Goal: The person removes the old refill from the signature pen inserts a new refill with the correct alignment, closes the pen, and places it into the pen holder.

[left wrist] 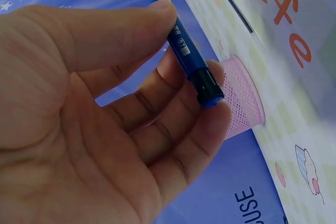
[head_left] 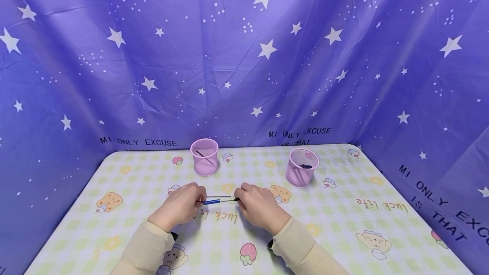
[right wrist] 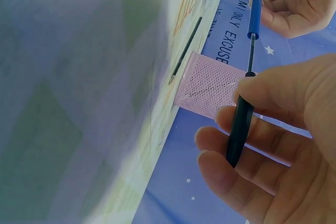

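Observation:
My left hand point(head_left: 182, 205) pinches a blue pen barrel point(left wrist: 184, 51) between thumb and fingers; small white print shows on its side and its end is dark. My right hand point(head_left: 260, 207) holds a black, tapered pen part point(right wrist: 241, 129) between thumb and curled fingers. From that part a thin refill point(right wrist: 251, 53) runs into the blue barrel, so the two pieces are joined in one line, with a stretch of refill bare between them. A second dark refill point(right wrist: 186, 51) lies on the tablecloth just beyond the hands.
Behind my left hand stands a pink mesh cup point(head_left: 205, 169) with a thin dark stick in it. Another pink mesh cup point(head_left: 299, 177), farther right, holds small dark pieces. The checked tablecloth point(head_left: 340, 224) reaches to a purple star-patterned curtain point(head_left: 229, 54) at the back and sides.

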The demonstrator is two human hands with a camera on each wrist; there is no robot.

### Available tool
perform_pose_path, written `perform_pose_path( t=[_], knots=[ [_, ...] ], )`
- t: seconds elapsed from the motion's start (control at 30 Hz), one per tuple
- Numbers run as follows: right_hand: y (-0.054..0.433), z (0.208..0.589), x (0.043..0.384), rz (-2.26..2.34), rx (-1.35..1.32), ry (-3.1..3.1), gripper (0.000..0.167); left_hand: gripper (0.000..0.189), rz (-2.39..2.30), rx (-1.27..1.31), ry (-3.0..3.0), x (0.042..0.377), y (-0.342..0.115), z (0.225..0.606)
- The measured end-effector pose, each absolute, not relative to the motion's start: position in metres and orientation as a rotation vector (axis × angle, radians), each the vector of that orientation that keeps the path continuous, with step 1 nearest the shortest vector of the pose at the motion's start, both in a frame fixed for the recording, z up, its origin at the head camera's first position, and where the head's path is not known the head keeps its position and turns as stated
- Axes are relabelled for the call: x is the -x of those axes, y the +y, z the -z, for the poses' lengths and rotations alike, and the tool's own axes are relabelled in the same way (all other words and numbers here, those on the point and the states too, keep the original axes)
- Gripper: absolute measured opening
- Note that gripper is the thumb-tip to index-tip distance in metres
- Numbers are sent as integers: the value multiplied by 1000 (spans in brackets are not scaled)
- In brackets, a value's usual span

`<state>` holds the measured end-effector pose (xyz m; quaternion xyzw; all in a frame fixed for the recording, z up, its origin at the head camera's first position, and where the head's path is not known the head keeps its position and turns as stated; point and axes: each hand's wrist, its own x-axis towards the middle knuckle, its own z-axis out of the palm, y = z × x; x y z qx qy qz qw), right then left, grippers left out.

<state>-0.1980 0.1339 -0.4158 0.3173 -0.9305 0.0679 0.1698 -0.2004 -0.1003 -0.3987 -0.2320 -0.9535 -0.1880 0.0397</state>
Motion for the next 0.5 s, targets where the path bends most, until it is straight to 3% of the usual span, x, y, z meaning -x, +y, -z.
perform_pose_path(
  t=[0.5],
  knots=[
    [133,415,198,-192,-905,-2666,7,18,561,803,-2881,200,-95,401]
  ],
)
